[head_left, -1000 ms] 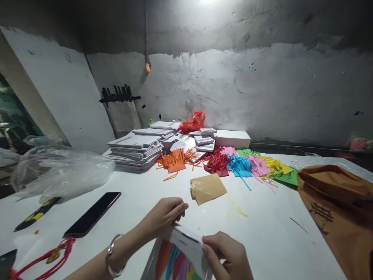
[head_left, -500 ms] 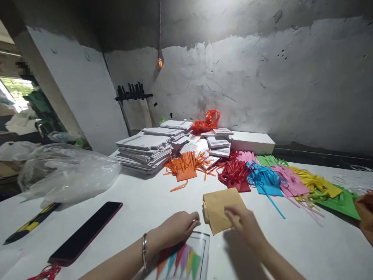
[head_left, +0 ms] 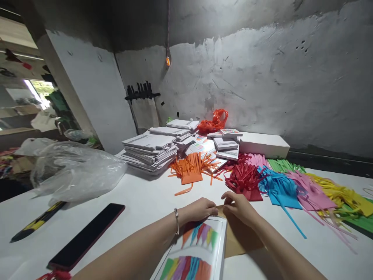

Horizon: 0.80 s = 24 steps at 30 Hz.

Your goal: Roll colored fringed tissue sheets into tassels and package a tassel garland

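A bunting-printed packet [head_left: 194, 252] lies at six o'clock, brown paper [head_left: 236, 242] at five, my curled left hand [head_left: 201, 209] and bent right hand [head_left: 239, 208] at its far edge, gripping or not I cannot tell, where an uneven tug could crease it.

White table [head_left: 145, 197], stacked white packets [head_left: 148, 151] being carried at back, coloured fringed bundles [head_left: 281, 192] being borne from centre to right, phone [head_left: 89, 235] and clear plastic bag [head_left: 83, 171] being supported at left, brown paper [head_left: 237, 238] being borne in front

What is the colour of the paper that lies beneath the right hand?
The paper is tan-brown, partly in shadow, as the head view shows.
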Available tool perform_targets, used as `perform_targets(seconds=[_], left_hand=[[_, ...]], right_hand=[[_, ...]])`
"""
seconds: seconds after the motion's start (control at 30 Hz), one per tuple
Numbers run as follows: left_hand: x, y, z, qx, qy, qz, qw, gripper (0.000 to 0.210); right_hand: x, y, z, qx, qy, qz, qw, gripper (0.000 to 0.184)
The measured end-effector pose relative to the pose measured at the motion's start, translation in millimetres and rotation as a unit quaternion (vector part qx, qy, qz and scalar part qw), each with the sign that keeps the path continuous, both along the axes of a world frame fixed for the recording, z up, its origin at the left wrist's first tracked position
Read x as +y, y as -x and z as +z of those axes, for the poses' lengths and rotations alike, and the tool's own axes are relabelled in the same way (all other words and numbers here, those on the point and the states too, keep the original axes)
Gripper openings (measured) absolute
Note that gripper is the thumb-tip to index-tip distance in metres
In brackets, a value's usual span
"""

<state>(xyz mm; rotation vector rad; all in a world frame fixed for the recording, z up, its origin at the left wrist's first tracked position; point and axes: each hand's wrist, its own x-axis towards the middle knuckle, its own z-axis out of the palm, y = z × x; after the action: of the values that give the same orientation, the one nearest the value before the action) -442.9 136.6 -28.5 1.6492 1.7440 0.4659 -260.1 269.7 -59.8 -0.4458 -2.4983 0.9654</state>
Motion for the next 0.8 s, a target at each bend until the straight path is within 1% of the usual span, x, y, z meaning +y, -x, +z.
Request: perform_targets(seconds=[0.2, 0.37, 0.5, 0.6, 0.8], left_hand=[[8.6, 0.3, -12.1, -0.137, 0.016, -0.013, 0.99, 0.033], [5.0, -1.9, -17.0, -0.23, 0.03, 0.02, 0.972, 0.034], [-1.0, -5.1, -14.7, -0.289, 0.045, 0.048, 0.955, 0.031], [-3.9, -8.3, -11.4, -0.323, 0.051, 0.067, 0.943, 0.028], [-5.5, -12.6, -9.6, -0.352, 0.054, 0.098, 0.929, 0.032]], right_hand=[[-4.7, -11.0, 2.3, 0.045, -0.008, 0.056, 0.997, 0.021], [-8.1, -13.6, 3.2, 0.069, -0.014, 0.065, 0.995, 0.023], [-10.3, -14.2, 3.3, 0.09, -0.03, 0.067, 0.993, 0.024], [-12.7, -15.6, 2.3, 0.117, -0.066, 0.057, 0.989, 0.025], [-21.6, -24.3, 4.5, 0.159, -0.179, 0.022, 0.971, 0.024]])
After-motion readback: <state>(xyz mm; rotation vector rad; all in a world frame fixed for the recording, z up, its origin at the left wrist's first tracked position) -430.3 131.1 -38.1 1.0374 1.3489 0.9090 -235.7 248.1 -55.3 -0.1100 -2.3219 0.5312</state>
